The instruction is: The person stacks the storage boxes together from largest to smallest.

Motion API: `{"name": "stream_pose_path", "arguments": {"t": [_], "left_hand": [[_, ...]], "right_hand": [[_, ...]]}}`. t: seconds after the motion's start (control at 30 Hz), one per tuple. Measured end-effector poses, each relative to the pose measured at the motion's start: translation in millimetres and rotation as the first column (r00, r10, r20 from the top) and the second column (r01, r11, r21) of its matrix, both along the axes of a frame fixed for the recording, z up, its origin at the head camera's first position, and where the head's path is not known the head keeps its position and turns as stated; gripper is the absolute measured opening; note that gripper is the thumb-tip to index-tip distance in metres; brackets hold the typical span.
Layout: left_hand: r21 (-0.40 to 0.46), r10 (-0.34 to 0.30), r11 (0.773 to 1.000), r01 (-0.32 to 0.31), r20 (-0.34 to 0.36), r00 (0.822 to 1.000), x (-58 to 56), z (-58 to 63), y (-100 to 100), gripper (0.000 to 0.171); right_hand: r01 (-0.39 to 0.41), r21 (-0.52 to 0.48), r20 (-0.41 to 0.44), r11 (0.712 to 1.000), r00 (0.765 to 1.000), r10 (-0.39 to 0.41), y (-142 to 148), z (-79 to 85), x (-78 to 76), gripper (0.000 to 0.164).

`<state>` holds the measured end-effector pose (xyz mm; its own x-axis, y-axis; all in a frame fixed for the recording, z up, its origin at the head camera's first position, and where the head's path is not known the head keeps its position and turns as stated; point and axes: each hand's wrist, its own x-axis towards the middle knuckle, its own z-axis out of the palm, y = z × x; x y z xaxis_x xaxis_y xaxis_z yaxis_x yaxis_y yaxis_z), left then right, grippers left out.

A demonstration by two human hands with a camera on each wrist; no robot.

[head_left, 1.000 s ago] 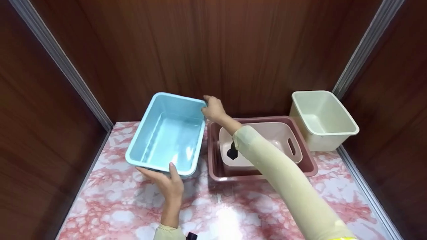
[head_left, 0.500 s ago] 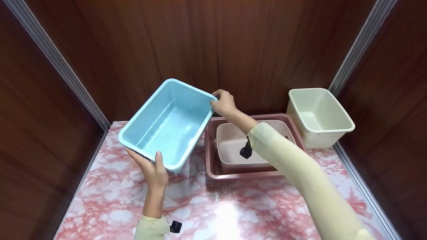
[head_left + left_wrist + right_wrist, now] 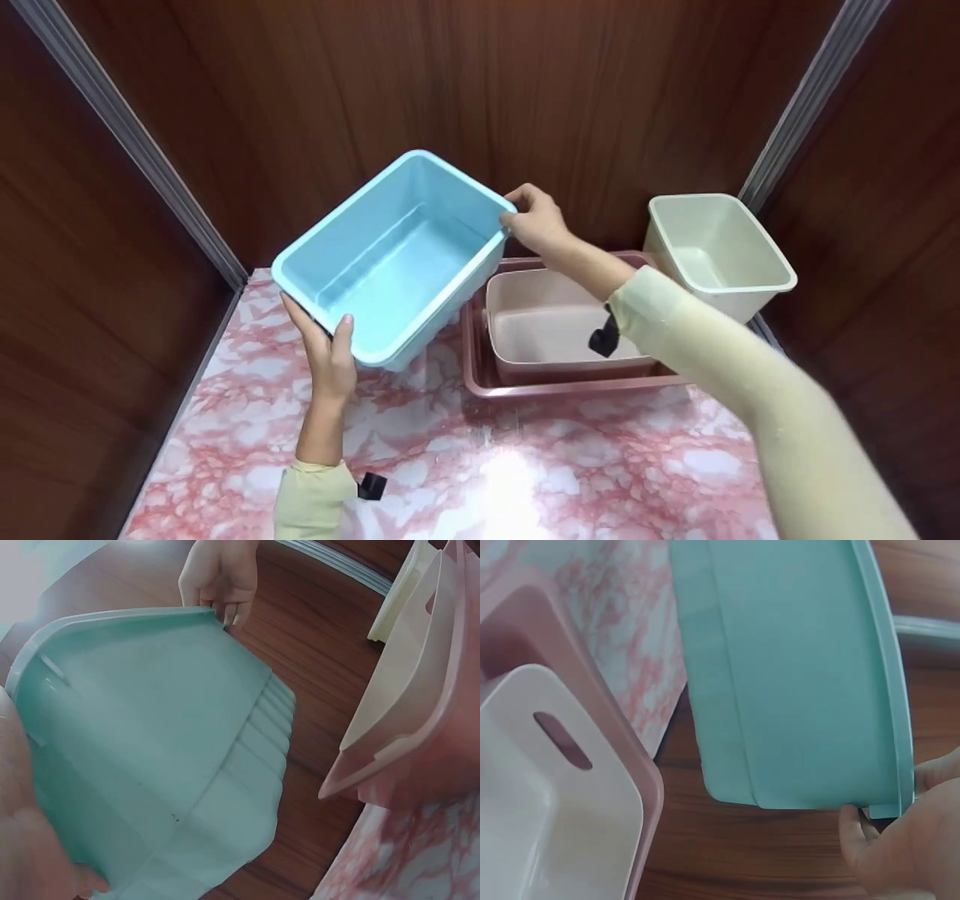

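Observation:
A rectangular light-blue plastic bin (image 3: 397,262) is held up off the marbled tabletop, tilted, its open top facing the head camera. My left hand (image 3: 332,367) grips its near-left rim, thumb over the edge and fingers beneath. At the far-right corner, my right hand (image 3: 541,225) pinches the rim. From the left wrist view, the bin's outer side (image 3: 165,727) and ribbed lower part show. The right wrist view has the right thumb and fingers (image 3: 853,836) at the rim's corner. No contents show inside the bin.
Right of the bin, a pale pink basket (image 3: 570,369) with handle slots sits inside a larger dusty-pink tub (image 3: 480,386). A deep cream bin (image 3: 739,301) stands beside them at the back right. Brown wood-look panels (image 3: 315,90) enclose the red-and-white marbled tabletop (image 3: 420,442).
The blue bin has risen and turned clockwise, its far corner swinging right. Both hands kept hold of it; the right hand moved right and up, the left hand up and left.

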<state>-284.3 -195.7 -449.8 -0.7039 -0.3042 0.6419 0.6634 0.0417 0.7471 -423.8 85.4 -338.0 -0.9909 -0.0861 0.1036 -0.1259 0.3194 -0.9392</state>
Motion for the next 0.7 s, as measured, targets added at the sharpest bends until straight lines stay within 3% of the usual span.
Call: {"name": "stream_pose_path", "arguments": {"t": [0.13, 0.3, 0.5, 0.7], "left_hand": [[0.002, -0.06, 0.998, 0.06, -0.007, 0.998, -3.3, 7.8, 0, 0.09], [0.042, -0.149, 0.988, 0.15, -0.021, 0.989, -8.1, 21.3, 3, 0.088], [0.023, -0.178, 0.984, 0.177, 0.031, 0.984, -13.6, 33.5, 10, 0.085], [-0.041, -0.201, 0.978, 0.205, 0.085, 0.976, -23.6, 40.8, 23, 0.084]], "right_hand": [[-0.009, -0.023, 0.03, 1.0, 0.999, 0.01, 10, 9.4, 11.5, 0.026], [0.068, -0.071, 0.053, 0.995, 0.997, -0.064, 21, 13.4, 26.1, 0.032], [0.068, -0.113, 0.14, 0.991, 0.989, -0.052, 39, 14.4, 37.4, 0.059], [0.061, -0.08, 0.148, 0.995, 0.988, -0.049, 63, 13.3, 43.4, 0.06]]}}
